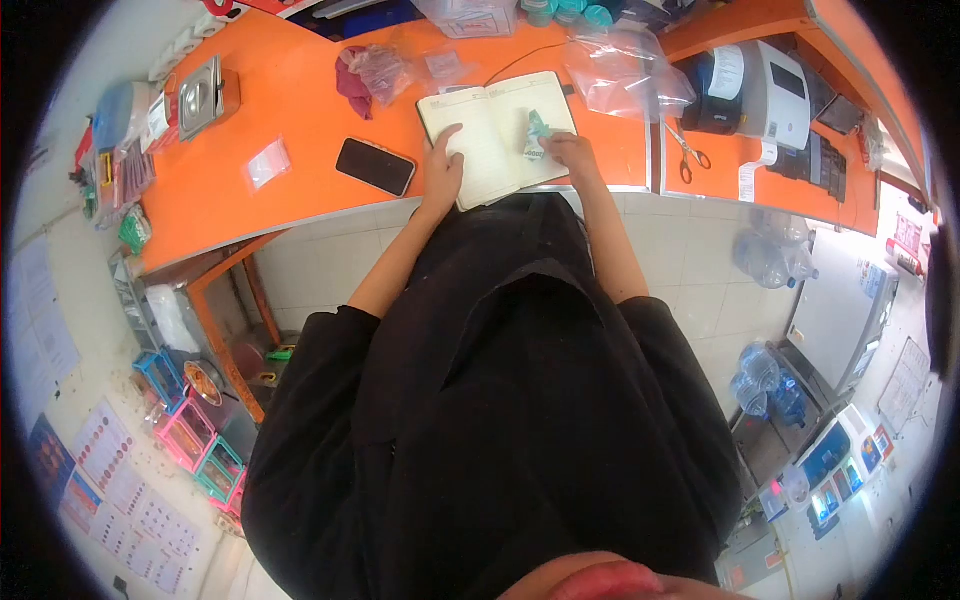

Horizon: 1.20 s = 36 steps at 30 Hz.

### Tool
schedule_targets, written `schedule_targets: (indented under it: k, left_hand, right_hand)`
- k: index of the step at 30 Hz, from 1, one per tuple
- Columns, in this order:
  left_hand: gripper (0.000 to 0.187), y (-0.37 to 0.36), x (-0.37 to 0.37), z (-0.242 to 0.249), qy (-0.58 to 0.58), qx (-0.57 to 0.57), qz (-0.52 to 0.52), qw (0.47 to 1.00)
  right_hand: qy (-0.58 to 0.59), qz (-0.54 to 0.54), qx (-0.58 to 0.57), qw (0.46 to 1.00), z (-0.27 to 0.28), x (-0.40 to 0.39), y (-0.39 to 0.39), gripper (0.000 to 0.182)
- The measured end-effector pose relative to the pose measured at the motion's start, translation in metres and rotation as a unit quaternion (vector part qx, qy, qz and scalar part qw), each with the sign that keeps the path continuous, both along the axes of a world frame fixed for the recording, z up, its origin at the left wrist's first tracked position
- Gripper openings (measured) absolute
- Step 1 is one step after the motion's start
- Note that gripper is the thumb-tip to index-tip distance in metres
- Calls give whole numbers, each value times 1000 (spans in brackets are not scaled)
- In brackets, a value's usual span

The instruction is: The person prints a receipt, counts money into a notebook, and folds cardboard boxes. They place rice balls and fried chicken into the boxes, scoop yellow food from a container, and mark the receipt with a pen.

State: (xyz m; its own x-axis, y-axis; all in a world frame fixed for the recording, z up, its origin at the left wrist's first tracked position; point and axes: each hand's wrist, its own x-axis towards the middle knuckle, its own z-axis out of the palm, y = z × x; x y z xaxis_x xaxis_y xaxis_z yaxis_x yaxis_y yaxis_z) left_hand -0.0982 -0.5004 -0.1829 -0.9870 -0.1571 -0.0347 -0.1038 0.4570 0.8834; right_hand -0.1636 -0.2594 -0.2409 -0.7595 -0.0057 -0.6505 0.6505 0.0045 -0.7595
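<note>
Head view. Open notebook (497, 135), upper centre of frame, lying on orange tabletop (300, 110). Left hand (441, 170): released, palm flat on the left page. Right hand (570, 152): fingers pinching a small green packet (538, 130) against the right page. Black phone (375, 166) just left of notebook, small clear bag (267, 162) further left. Scissors (688, 148) at right, beside a white printer (775, 95).

Left hand (441, 170) flat on open notebook (497, 135) — right hand (570, 152) pinching a green packet (538, 128).
</note>
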Motion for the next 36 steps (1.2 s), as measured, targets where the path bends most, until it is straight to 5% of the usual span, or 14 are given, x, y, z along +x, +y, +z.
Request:
schedule_targets:
  k: [1,3,7,18,21,23,24,27,31,34,36]
  left_hand:
    - [52,0,-1,2,-6,5,3,1000]
    - [52,1,-2,5,-19,18,7,1000]
    - [52,0,-1,2,-2,8,5,1000]
    - [55,0,-2,4,-5,6,-10,1000]
    - [55,1,-8,6,34,13,-32,999]
    - [55,2,-12,13,66,35,-41,996]
    - [55,2,-13,15,69,55,-58,994]
    - [57,8,-13,21,69,78,-74,992]
    - [56,7,-14,17,57,91,-63,992]
    - [53,6,-13,11,68,60,-62,994]
    - [51,5,-12,10,69,68,-56,994]
  right_hand:
    - [1,2,-1,1000,-6,1,-4,25]
    - [203,75,209,954,-12,4,-16,28]
    - [267,95,276,918,-2,6,-36,25]
    - [239,138,301,913,9,11,-54,18]
    - [308,78,266,910,2,6,-37,21]
    - [103,-45,33,993,2,1,-23,24]
    - [76,-130,-93,984,15,1,-22,24]
    - [50,-181,-198,962,18,2,-5,16]
    - [97,-253,-250,930,29,2,0,10]
    - [145,-197,-348,905,33,6,7,18]
    - [165,-177,-280,929,31,7,6,25]
